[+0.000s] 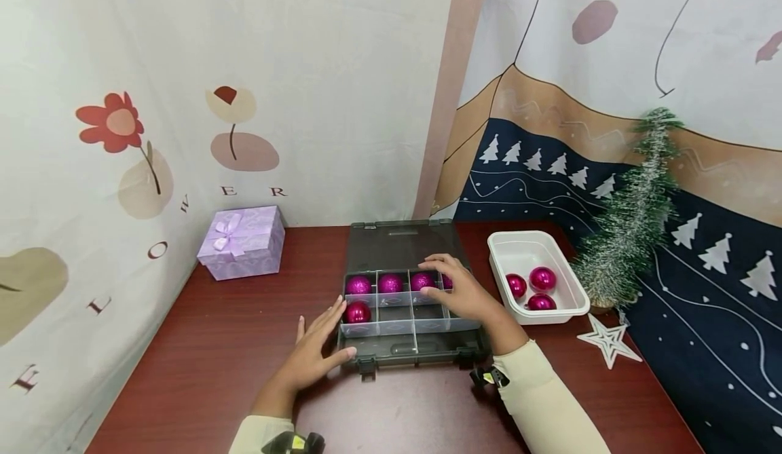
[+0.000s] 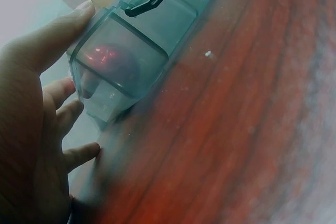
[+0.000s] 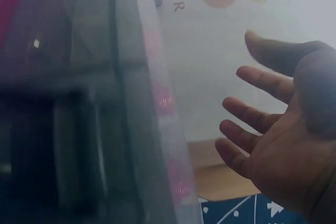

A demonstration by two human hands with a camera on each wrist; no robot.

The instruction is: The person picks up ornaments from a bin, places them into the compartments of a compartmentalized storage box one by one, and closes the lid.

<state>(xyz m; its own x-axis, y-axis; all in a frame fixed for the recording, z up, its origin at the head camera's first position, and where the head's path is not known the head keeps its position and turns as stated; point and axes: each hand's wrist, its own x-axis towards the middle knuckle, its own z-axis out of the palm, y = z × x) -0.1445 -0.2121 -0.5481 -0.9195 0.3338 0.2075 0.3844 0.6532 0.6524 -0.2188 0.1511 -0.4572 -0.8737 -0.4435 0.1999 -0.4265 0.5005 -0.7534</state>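
A dark see-through compartment box [image 1: 381, 345] lies on the table, its lid [image 1: 400, 249] folded back. Several glittery magenta balls [image 1: 389, 283] fill the back row. One shiny magenta ball [image 1: 358, 312] sits in the left compartment of the middle row; in the left wrist view this ball [image 2: 111, 62] shows through the wall. My left hand [image 1: 314, 351] rests against the box's left side, fingers extended and thumb by the front corner. Over the back row's right part hovers my right hand [image 1: 455, 289], partly hiding the balls there. Its fingers are spread and hold nothing in the right wrist view.
Right of the box, a white tray [image 1: 507, 240] holds three shiny magenta balls [image 1: 542, 278]. Beyond it stand a small frosted tree [image 1: 635, 216] and a white star [image 1: 609, 340] lying on the table [image 1: 244, 345]. A lilac gift box [image 1: 244, 243] sits at the back left.
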